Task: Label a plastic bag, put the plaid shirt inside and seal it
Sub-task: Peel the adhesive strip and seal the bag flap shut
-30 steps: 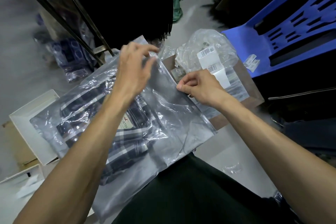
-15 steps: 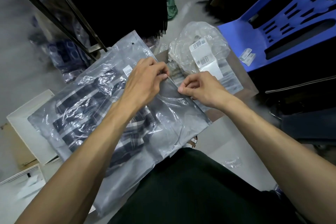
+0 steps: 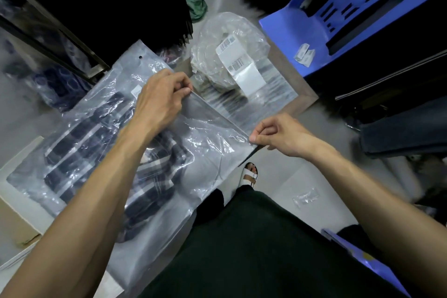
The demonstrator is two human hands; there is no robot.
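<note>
A clear plastic bag (image 3: 208, 152) lies slantwise across the centre-left of the frame, over the person's lap, and the plaid shirt (image 3: 101, 159) is folded inside it, filling the lower-left part; the end toward the upper right holds no cloth. The shirt is dark navy with white and grey bars, seen through glossy, wrinkled film. A small white label (image 3: 136, 91) sits on the bag just left of the left hand. The bag's flap, with a punched hole (image 3: 140, 57), sticks out toward the upper centre.

The left hand (image 3: 160, 101) pinches the bag's straight mouth edge (image 3: 217, 113) at its upper end, thumb against forefinger. The right hand (image 3: 278, 134) pinches the same edge at its lower-right corner, fingers curled tight. The edge runs taut between them.

Beyond it, at upper centre, a crumpled clear bag (image 3: 229, 38) holds a roll of barcode labels (image 3: 239, 65), resting on a brown board (image 3: 290, 75). A blue plastic chair (image 3: 338, 7) stands at the upper right with loose label strips (image 3: 304, 53) on its seat. A white box (image 3: 14, 172) borders the bag at the left edge. Bare grey floor (image 3: 314, 164) lies open under the right hand.
</note>
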